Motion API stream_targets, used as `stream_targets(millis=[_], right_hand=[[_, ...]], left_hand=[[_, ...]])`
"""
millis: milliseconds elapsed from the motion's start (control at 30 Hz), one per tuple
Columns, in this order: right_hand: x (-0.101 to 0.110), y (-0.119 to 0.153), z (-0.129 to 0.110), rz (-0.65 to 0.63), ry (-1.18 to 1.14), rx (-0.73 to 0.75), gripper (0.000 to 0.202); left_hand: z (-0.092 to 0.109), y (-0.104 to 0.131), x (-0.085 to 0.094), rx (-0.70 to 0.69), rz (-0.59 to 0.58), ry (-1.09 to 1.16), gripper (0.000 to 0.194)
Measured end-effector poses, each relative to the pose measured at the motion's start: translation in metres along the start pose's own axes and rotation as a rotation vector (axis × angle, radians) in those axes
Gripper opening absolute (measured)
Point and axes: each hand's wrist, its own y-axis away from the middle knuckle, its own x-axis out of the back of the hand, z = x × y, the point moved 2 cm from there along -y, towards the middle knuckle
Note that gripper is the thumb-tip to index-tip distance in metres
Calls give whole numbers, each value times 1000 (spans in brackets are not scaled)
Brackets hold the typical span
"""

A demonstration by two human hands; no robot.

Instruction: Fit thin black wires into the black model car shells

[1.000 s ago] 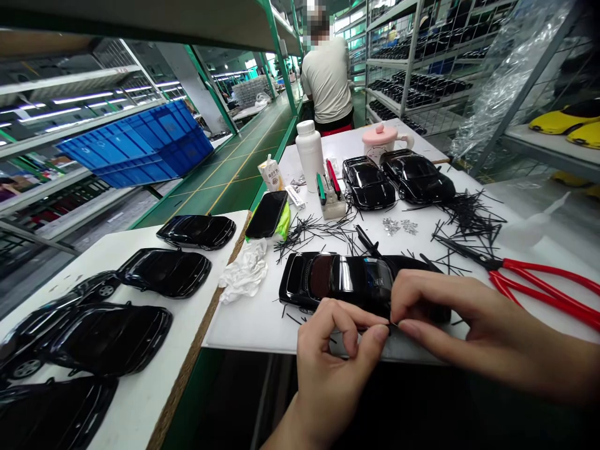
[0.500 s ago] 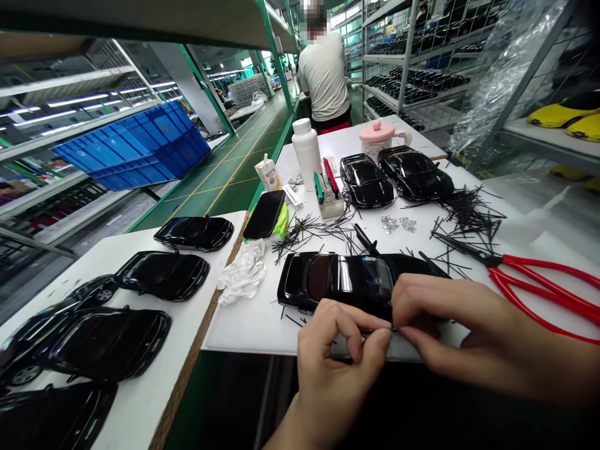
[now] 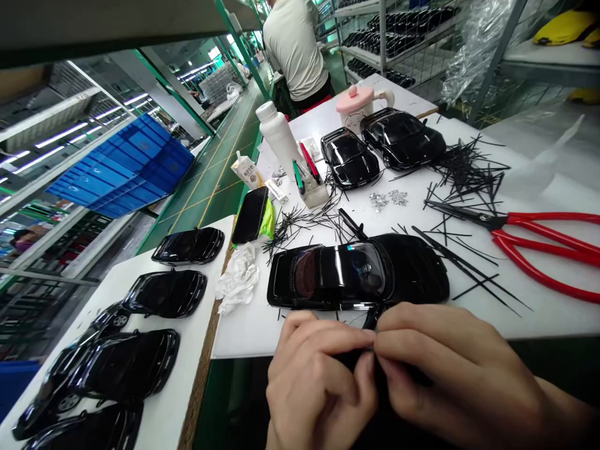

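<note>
A glossy black model car (image 3: 356,275) lies crosswise before me, with its far door (image 3: 352,224) swung out and its near door (image 3: 372,317) partly hidden by my fingers. Just in front of its near side, my left hand (image 3: 319,378) is closed, thumb and forefinger pinched together. My right hand (image 3: 450,362) is pinched too, its fingertips meeting those of the left. Whatever lies between them is too small and too hidden to name. To the right of the car are a long, dark tweezers-like tool (image 3: 462,265) and red-handled pliers (image 3: 510,226).
Black strips (image 3: 473,165) and small silvery pieces (image 3: 388,200) are scattered behind the car. More black model cars (image 3: 126,362) stand on the left board. Around the back are a phone (image 3: 250,215), white bottle (image 3: 276,128), pen holder (image 3: 315,195) and pink-lidded mug (image 3: 355,106).
My view has tilted and shifted. Both hands have drawn slightly nearer to me, off the car, uncovering its front end and the tweezers-like tool. Their fingertips stay pinched together.
</note>
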Motion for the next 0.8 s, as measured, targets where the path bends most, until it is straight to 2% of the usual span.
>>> stream_targets(millis=[267,567,633,700,800], right_hand=[[-1,-4,9,70,-20,-14,20],[8,-6,10,96,-36,-60,20],[8,-6,11,90,-57,-74,21],[7,-8,12,85,-74,-85,22],[6,-11,11,62,-86,-80,21]], left_hand=[[-8,-5,1,30,-33,-77,35],[-59,11,15,203,-2,-152,31],[-60,13,15,215,42,-141,30],[-54,12,12,166,72,-94,32],[-42,6,4,57,30,-28,34]])
